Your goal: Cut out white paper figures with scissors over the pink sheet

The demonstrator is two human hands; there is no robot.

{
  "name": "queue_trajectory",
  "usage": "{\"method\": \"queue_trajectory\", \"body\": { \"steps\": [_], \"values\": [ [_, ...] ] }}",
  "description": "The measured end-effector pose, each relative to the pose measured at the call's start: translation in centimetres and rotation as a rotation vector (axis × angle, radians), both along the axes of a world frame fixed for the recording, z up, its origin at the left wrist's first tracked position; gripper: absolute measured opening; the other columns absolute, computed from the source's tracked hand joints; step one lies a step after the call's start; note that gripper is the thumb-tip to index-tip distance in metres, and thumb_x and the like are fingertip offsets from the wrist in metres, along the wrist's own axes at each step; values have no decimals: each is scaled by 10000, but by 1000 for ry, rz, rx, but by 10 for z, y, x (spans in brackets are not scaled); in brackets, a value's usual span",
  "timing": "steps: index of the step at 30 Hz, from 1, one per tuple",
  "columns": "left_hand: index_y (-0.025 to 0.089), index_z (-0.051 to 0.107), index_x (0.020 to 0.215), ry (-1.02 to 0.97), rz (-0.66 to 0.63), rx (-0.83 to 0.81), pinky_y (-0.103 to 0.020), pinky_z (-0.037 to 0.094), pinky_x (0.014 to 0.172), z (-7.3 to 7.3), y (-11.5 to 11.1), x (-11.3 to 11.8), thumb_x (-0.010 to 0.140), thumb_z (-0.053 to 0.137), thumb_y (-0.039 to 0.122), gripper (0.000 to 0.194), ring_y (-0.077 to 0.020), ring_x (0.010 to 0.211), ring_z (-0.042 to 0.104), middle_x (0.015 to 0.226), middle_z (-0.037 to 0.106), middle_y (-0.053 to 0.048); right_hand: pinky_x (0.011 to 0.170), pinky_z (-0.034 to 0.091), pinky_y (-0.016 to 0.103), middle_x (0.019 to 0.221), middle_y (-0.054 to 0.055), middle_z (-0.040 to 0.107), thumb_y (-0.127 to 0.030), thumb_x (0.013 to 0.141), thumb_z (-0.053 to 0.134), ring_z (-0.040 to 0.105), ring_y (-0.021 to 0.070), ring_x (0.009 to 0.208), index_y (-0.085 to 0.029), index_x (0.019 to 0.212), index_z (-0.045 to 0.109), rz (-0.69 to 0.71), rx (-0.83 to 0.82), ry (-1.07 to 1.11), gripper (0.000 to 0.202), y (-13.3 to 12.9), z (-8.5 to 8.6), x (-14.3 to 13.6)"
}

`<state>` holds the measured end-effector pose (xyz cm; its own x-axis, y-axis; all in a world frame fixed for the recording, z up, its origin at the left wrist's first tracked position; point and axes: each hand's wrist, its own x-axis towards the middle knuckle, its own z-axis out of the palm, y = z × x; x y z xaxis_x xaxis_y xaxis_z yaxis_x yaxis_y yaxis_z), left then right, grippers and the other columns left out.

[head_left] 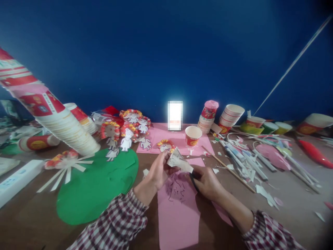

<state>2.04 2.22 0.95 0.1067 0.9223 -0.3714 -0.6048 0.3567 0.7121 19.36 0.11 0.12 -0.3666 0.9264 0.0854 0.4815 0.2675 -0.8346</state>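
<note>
A piece of pale paper (179, 160) with dark drawn lines is held up in the middle, between my two hands. My left hand (160, 171) pinches it from the left side. On the right, my right hand (206, 182) is closed round the dark handles of what look like scissors (194, 180), whose blades are mostly hidden at the paper's right end. Beneath both hands lies a pink sheet (179, 218) with dark marks on it.
A green oval sheet (96, 191) lies at the left, near stacked paper cups (66, 128) and paper figures (126, 140). A single cup (193, 136) stands behind my hands. A wooden stick (229, 169), paper strips and scraps lie at the right.
</note>
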Motion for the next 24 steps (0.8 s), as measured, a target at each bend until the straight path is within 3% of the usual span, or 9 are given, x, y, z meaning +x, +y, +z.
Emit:
{"method": "queue_trajectory", "body": {
  "steps": [4,12,24],
  "values": [
    [142,629,827,-13,5,-11,-232,520,522,-1,0,0,771,558,391,265,-120,608,577,738,611,-30,469,265,186,564,-47,364,-269,754,587,307,87,537,-140,688,578,-2,-2,9,146,1,-3,0],
    [128,614,731,101,-79,117,-191,481,550,-4,-3,1,660,715,293,206,-83,588,551,665,590,-2,457,257,188,558,-44,370,-243,758,569,308,89,533,-146,669,554,-8,-25,28,133,-1,-5,-1],
    [124,600,748,105,-86,129,-192,479,550,-5,-3,3,664,714,287,217,-72,577,538,676,581,-3,467,269,193,555,-47,367,-253,767,574,302,88,537,-142,649,541,-14,-23,71,166,-1,-8,-2]
  ]
}}
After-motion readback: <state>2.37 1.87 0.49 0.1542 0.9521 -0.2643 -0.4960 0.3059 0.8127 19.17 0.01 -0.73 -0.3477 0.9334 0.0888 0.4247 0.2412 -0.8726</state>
